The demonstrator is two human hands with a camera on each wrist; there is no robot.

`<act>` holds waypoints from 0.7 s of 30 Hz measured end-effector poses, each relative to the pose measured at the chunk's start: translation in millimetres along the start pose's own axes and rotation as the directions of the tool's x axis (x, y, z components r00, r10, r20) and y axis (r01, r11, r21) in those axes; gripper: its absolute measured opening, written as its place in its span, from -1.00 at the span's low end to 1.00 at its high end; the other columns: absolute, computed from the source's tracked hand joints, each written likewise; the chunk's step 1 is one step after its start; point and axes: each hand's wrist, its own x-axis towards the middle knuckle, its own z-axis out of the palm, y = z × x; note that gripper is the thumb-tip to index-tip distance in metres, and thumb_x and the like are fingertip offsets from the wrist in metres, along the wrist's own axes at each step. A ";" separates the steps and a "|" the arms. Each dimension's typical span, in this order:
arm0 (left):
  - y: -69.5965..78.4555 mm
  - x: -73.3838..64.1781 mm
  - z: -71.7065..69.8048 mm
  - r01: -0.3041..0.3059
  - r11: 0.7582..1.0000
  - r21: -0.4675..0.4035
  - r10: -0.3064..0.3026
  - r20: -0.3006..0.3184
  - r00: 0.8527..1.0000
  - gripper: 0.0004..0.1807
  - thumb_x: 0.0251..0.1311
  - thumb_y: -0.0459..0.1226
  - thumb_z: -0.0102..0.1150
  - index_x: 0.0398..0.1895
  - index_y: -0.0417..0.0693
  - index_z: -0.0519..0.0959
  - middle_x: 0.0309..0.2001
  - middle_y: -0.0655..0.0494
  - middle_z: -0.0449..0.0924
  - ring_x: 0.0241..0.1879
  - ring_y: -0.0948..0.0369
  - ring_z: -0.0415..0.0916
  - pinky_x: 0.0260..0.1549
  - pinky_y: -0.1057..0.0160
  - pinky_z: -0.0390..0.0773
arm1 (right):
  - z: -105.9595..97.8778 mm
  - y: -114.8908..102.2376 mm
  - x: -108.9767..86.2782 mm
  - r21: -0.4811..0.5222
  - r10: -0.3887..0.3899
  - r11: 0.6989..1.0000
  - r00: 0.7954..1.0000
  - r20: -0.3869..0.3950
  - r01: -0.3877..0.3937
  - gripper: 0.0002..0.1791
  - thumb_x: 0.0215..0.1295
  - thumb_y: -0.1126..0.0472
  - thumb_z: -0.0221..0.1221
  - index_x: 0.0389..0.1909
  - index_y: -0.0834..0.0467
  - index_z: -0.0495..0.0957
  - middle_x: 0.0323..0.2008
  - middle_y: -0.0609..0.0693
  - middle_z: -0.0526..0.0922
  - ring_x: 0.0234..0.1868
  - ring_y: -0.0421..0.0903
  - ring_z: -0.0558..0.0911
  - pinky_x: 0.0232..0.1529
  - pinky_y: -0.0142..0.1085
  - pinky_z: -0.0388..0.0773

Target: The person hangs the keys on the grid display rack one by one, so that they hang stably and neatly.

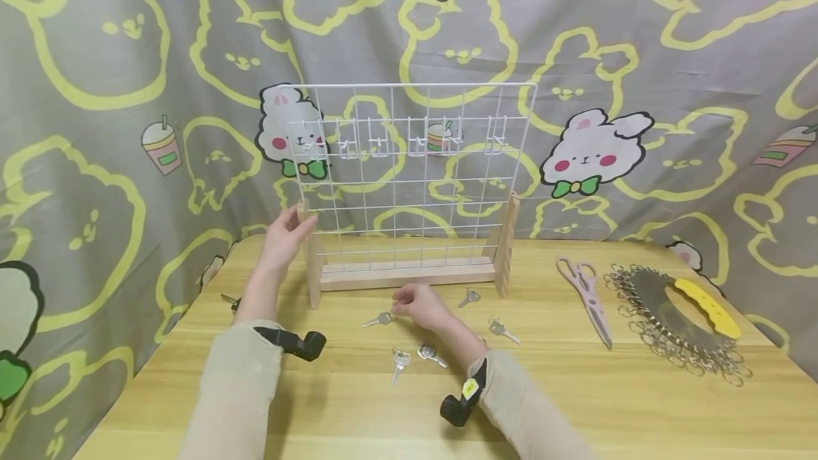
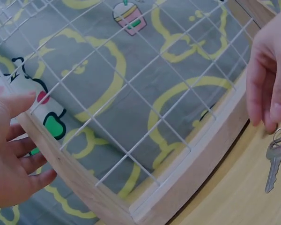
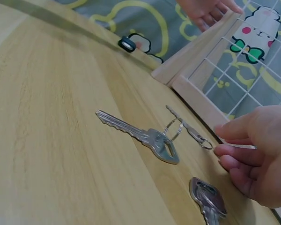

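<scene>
Sleeves (image 1: 233, 389): tan, soft cloth, nearest you.
Dark thing (image 3: 127, 44): smooth and rounded, on the counter (image 1: 639, 417); you can't tell what it is.
Left hand (image 1: 281, 240): spread wide at the top of the left post (image 1: 311, 261), thumb and fingers on different sides.
Rack (image 1: 409, 280): pale wood, white wire squares. It stands put together, so that part looks done.
Hooks (image 1: 417, 148): bent white wire, up in a row; you see no key on them.
Near key (image 2: 277, 152): flat gray metal, bumpy teeth, round ring, on the counter in front of the rack.
Right hand (image 1: 424, 307): narrow, small gap between thumb and finger, just beside that ring; you can't tell if it touches.
Loose keys (image 1: 401, 359): at least four more, shiny, not picked up yet.
Scissors (image 1: 589, 295): pink loops, long pointed blades, untouched.
Ring board (image 1: 652, 302): gray curve, yellow handle, lots of thin rings.
</scene>
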 end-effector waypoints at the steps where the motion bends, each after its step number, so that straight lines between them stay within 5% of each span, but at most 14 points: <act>1: 0.0 0.2 0.1 0.000 1.000 -0.008 0.000 -0.003 1.000 -0.30 0.31 -0.19 0.03 0.41 -0.22 0.00 0.38 -0.19 0.04 0.35 -0.01 0.02 0.33 0.07 0.05 | 1.5 -0.1 0.9 -0.019 -0.002 1.000 1.000 -0.003 0.002 -0.72 0.05 0.30 0.30 -0.19 0.31 0.60 -0.38 0.01 0.61 -0.35 -0.15 0.53 -0.37 -0.39 0.50; 13: 1.9 1.7 -1.2 0.043 0.999 -0.034 -0.044 -0.023 0.999 -0.38 0.35 -0.17 -0.05 0.37 -0.25 0.09 0.36 -0.18 0.10 0.33 -0.01 0.07 0.32 0.08 0.09 | 12.2 -0.9 3.4 -0.166 -0.029 0.986 0.999 -0.031 0.023 -0.95 0.05 0.30 0.30 -0.47 0.20 0.63 -0.56 -0.11 0.54 -0.49 -0.22 0.43 -0.42 -0.41 0.43; 21: 0.2 1.1 0.6 0.065 0.997 -0.036 -0.066 -0.029 0.997 -0.42 0.35 -0.18 -0.04 0.35 -0.25 0.14 0.35 -0.16 0.14 0.31 0.00 0.12 0.30 0.09 0.13 | 13.7 -2.3 0.0 -0.281 -0.039 0.959 0.999 0.007 0.040 -0.90 0.14 0.31 0.21 -0.54 0.15 0.56 -0.51 -0.11 0.51 -0.43 -0.18 0.44 -0.34 -0.32 0.46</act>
